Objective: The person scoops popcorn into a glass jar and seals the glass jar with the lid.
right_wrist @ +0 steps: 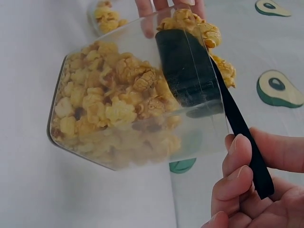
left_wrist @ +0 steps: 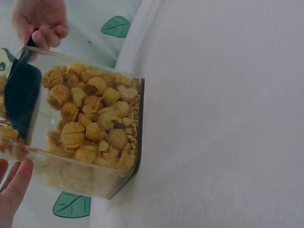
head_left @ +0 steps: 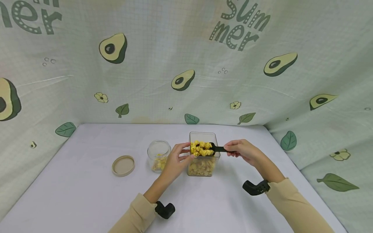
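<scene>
A clear, square-sided plastic container (head_left: 201, 166) stands upright with caramel popcorn (left_wrist: 90, 123) in its lower part. My right hand (head_left: 243, 150) grips the handle of a black scoop (right_wrist: 183, 66), thumb and fingers around it. The scoop's bowl is in the top of the container, heaped with popcorn that rises above the rim in the right wrist view. My left hand (head_left: 176, 160) is at the container's left side, its fairly straight fingers spread and fingertips right at the wall near the rim. The container partly hides those fingers in the right wrist view.
Left of the container stands a round clear jar (head_left: 158, 152) with some popcorn at its bottom, partly behind my left hand. A round beige lid (head_left: 123, 165) lies on the white table (head_left: 73, 187) farther left. A printed cloth (head_left: 151, 64) hangs behind the table.
</scene>
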Available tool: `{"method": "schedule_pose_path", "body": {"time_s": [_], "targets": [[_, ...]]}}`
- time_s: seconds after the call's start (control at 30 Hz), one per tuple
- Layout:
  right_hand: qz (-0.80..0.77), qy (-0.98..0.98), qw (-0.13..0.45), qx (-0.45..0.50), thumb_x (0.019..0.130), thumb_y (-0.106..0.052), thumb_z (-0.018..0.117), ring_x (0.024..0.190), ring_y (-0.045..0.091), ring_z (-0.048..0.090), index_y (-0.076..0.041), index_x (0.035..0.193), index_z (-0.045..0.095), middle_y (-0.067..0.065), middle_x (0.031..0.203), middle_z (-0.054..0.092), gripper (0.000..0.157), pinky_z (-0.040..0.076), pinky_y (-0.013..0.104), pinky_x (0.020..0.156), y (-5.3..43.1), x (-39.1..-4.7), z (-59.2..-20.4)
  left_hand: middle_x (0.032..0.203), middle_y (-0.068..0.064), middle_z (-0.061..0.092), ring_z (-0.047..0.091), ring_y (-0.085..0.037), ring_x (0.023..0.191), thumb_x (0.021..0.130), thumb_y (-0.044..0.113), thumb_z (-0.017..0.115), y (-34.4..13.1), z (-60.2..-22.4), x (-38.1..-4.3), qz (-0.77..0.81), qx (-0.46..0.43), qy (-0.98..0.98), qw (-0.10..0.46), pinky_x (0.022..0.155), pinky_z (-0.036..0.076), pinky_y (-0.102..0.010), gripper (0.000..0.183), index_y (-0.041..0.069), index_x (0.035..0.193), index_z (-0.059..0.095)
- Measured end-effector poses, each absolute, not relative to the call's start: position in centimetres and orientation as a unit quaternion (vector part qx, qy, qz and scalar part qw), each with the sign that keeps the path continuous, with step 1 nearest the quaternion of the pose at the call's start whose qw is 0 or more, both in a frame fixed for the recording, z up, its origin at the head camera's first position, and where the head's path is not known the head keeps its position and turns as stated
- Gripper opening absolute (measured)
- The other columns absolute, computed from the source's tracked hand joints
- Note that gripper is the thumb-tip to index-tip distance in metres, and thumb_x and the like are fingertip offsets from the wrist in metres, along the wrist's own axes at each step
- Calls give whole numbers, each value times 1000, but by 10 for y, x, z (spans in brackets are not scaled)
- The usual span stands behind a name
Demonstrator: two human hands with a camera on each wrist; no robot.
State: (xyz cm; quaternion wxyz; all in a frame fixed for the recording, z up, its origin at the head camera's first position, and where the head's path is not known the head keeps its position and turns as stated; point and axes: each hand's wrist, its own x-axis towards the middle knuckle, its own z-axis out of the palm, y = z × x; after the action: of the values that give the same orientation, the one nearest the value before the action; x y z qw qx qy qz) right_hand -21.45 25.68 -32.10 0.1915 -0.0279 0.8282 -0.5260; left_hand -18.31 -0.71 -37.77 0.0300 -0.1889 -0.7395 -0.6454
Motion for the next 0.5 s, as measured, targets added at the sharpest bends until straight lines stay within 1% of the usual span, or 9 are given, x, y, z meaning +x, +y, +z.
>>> {"method": "schedule_pose_path", "body": {"time_s": [0.17,0.5], "targets": [[-530,826,191,-21,91,-17,56,66,7,49,3,103,60,-7,68,59,23,39,22,63,260,-214,-322,128,-25,44,51,-38,114,88,4,61,-8,-366,-176,-641,-187,-744,28,96,47,-48,46,-6,130,46],[-547,816,185,-7,91,-15,55,67,7,50,-1,101,62,-7,69,60,18,40,21,63,266,-213,-326,128,-25,44,50,-39,114,88,4,61,-8,-367,-176,-641,-187,-744,27,96,47,-49,47,-6,131,45]]}}
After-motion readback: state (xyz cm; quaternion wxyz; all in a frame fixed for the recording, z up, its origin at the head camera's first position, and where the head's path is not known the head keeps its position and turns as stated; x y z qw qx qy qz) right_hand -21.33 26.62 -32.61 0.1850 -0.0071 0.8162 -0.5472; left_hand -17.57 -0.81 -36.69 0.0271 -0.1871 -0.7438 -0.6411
